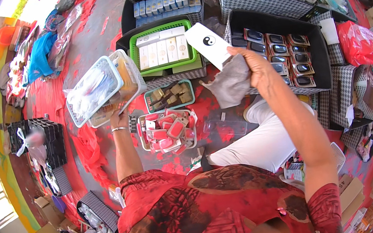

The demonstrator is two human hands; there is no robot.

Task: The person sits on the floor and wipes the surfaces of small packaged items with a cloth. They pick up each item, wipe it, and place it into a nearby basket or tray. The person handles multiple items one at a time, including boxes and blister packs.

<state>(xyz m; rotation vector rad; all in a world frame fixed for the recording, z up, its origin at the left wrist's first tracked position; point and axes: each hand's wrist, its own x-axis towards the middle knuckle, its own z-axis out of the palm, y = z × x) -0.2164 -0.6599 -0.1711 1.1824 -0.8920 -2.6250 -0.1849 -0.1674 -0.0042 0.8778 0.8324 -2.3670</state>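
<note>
Right hand (257,66): closed, thumb uppermost, pinching one white box (206,44) and one grey cloth (230,84) together, probably so neither slips.
Left hand (116,119): gripping two stacked baskets (101,105) from below, apparently to bear their weight; my fingers are partly hidden.
Pink-handled items (176,128): one basketful, just right of my left hand, too jumbled to count.
Black bin (317,45): one, beyond my right hand; about a dozen eyewear packs (279,59) in rows, likely for easy viewing.

A red bag (370,48) is resting at far right. A blue cloth (39,57) is lying at upper left. A black crate (55,146) is standing at left.
</note>
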